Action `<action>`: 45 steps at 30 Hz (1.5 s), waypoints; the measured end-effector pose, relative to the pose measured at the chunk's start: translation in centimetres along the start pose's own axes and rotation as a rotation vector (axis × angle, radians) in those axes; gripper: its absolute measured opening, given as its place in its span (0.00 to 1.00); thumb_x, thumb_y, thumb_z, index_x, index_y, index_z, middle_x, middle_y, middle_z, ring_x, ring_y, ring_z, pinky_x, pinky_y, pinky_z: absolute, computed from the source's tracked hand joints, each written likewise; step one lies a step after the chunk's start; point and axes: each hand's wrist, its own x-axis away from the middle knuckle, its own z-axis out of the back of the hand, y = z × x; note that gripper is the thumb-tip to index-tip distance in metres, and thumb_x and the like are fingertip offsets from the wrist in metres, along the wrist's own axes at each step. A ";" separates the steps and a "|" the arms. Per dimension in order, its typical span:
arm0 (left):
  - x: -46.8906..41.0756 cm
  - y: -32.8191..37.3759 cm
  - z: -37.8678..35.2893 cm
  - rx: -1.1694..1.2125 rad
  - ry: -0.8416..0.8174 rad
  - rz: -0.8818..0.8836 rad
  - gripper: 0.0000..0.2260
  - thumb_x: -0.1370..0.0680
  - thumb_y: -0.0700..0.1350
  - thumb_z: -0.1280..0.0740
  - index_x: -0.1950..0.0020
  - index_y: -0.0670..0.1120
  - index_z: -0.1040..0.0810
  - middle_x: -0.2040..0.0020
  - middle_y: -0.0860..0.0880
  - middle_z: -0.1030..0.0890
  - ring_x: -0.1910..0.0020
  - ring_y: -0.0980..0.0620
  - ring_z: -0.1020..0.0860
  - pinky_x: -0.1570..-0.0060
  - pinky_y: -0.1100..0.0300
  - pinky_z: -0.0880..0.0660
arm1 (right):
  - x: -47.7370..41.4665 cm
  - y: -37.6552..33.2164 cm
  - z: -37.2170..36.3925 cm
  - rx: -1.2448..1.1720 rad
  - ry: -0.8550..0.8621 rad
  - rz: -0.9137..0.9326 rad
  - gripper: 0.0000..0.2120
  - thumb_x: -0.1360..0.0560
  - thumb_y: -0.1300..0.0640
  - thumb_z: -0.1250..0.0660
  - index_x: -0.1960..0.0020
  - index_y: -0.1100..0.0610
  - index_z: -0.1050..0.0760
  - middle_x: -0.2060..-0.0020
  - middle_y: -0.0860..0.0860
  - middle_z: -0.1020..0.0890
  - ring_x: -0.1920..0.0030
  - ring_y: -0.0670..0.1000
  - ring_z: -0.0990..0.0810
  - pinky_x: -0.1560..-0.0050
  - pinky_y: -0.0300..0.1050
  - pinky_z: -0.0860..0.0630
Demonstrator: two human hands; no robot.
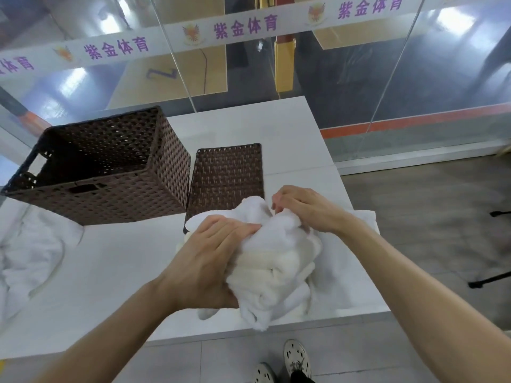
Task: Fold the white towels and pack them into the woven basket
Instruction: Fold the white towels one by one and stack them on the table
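a bunched white towel [276, 261] sits near the tabletop's [116, 261] front edge, seemingly on a flat towel [348, 275]. the left hand [210, 261] has its grip closed on the bundle's side, and the right hand [307, 208] pinches its top folds. behind it lies a lid [226, 178], with the open woven basket [105, 167] to its left and a crumpled towel [30, 250] far left.

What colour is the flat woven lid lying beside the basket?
Dark brown, the same weave as the woven basket; the lid shows in the head view.
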 end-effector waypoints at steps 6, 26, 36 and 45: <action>0.3 -1.0 1.5 0.359 -0.004 0.283 0.58 0.45 0.51 0.09 0.20 0.51 0.34 0.29 0.56 0.23 0.32 0.52 0.21 0.34 0.54 0.23 | 0.1 2.1 0.4 -0.695 -0.087 -0.276 0.28 0.20 0.34 0.39 0.54 0.55 0.11 0.56 0.57 0.13 0.57 0.58 0.14 0.49 0.51 0.21; 9.3 -4.4 -8.4 1.406 0.290 1.394 0.27 0.36 0.53 0.19 0.41 0.44 0.17 0.47 0.38 0.12 0.58 0.44 0.11 0.57 0.47 0.18 | 6.6 8.8 -14.2 -0.902 -0.056 -0.382 0.52 0.37 0.17 0.30 0.24 0.50 0.26 0.30 0.48 0.17 0.28 0.51 0.21 0.24 0.52 0.28; 3.7 -5.3 -12.7 1.387 -0.030 1.371 0.17 0.14 0.50 0.37 0.32 0.42 0.17 0.37 0.41 0.13 0.40 0.43 0.13 0.36 0.45 0.21 | 4.3 12.1 -12.2 -0.812 0.209 -0.573 0.26 0.24 0.32 0.29 0.35 0.48 0.15 0.41 0.48 0.12 0.39 0.52 0.13 0.29 0.57 0.23; 3.6 -6.1 -15.1 0.415 0.149 1.133 0.51 0.29 0.60 0.19 0.13 0.51 0.43 0.18 0.49 0.35 0.19 0.49 0.34 0.21 0.48 0.34 | 1.1 18.4 -13.7 -0.679 0.250 -0.710 0.36 0.34 0.23 0.31 0.36 0.45 0.17 0.42 0.45 0.13 0.40 0.53 0.15 0.30 0.59 0.23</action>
